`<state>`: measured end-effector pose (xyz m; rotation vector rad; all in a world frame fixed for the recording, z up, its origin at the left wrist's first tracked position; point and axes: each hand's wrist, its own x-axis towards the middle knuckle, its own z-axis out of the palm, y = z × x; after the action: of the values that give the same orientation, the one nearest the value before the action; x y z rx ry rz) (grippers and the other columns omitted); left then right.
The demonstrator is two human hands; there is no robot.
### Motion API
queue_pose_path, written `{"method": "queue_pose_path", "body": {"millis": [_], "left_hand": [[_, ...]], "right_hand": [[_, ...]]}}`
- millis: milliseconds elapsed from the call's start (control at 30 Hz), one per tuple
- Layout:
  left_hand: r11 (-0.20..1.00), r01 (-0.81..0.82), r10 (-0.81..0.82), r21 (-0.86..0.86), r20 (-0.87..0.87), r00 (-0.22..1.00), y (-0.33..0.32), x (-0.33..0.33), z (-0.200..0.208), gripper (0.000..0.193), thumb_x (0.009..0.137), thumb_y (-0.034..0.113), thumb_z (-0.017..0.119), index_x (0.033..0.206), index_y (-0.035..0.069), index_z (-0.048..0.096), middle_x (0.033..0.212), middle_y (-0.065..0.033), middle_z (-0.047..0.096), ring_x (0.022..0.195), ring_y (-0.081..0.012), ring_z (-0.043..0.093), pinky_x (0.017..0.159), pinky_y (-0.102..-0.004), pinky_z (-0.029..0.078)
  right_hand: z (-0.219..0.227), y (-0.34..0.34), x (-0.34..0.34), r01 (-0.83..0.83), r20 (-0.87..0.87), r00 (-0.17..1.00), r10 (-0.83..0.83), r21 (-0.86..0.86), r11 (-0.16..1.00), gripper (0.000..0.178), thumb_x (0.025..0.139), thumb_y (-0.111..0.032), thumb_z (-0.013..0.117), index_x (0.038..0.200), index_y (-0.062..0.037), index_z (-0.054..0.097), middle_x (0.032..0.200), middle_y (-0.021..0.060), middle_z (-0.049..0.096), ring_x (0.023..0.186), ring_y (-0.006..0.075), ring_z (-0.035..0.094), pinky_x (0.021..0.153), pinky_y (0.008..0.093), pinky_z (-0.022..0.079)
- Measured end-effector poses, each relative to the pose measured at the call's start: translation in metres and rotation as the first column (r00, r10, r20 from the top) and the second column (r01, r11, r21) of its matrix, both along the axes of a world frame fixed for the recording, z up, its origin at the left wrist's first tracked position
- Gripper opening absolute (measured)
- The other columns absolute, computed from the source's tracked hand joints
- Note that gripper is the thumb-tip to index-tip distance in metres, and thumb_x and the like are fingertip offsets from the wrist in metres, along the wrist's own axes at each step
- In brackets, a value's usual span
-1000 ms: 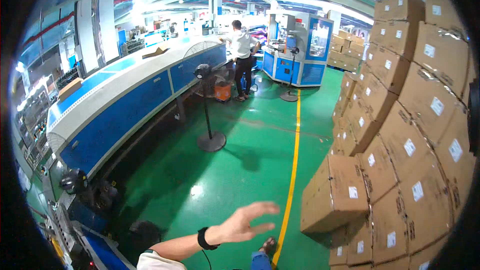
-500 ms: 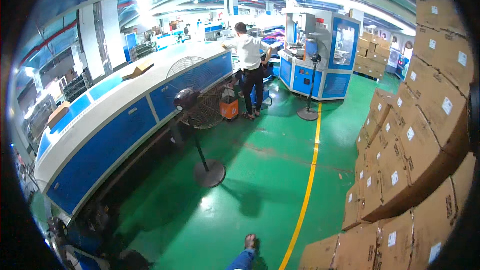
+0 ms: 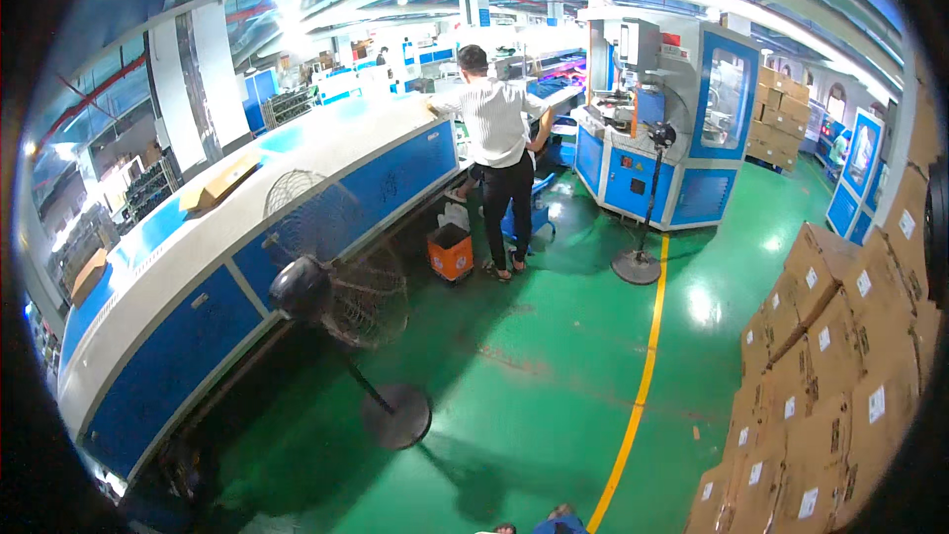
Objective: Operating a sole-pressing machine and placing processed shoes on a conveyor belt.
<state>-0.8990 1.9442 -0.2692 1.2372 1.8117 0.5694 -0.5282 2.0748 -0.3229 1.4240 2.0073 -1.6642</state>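
Both hands are out of sight, so I can't tell their grip or nearness, with the black pedestal fan (image 3: 304, 289) at the wearer's eleven o'clock, stacked cartons (image 3: 811, 405) at two.

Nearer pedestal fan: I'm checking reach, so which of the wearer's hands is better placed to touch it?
Probably the left hand: the fan stands left of centre, beside the blue-and-white machine, while stacked cartons line the right side. Neither hand is in view, so position alone decides.
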Motion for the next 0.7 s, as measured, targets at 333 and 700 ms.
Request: {"method": "queue_pose_path", "body": {"millis": [333,700], "left_hand": [[0.976,-0.138,0.148,-0.171,0.049,0.988,0.209,-0.093,-0.058,0.044,0.091,0.022,0.059,0.129,0.001,0.056,0.116,-0.0163,0.067,0.100,-0.0278,0.063,0.087,-0.0403,0.051],[0.674,-0.537,0.628,-0.508,0.012,0.778,0.274,-0.169,-0.045,0.043,0.092,0.026,0.058,0.127,0.001,0.058,0.118,-0.0168,0.066,0.104,-0.0294,0.063,0.090,-0.0403,0.050]], "right_hand": [[-0.029,0.283,-0.179,-0.247,-0.089,0.966,0.244,-0.033,0.968,0.024,0.080,-0.013,0.068,0.103,-0.0047,0.069,0.080,0.0086,0.069,0.071,0.0184,0.066,0.064,0.0341,0.053],[0.002,0.563,-0.285,-0.575,-0.051,0.817,0.575,0.002,0.818,0.024,0.079,-0.014,0.070,0.101,-0.0045,0.071,0.078,0.0084,0.070,0.072,0.0182,0.067,0.066,0.0339,0.054]]}}
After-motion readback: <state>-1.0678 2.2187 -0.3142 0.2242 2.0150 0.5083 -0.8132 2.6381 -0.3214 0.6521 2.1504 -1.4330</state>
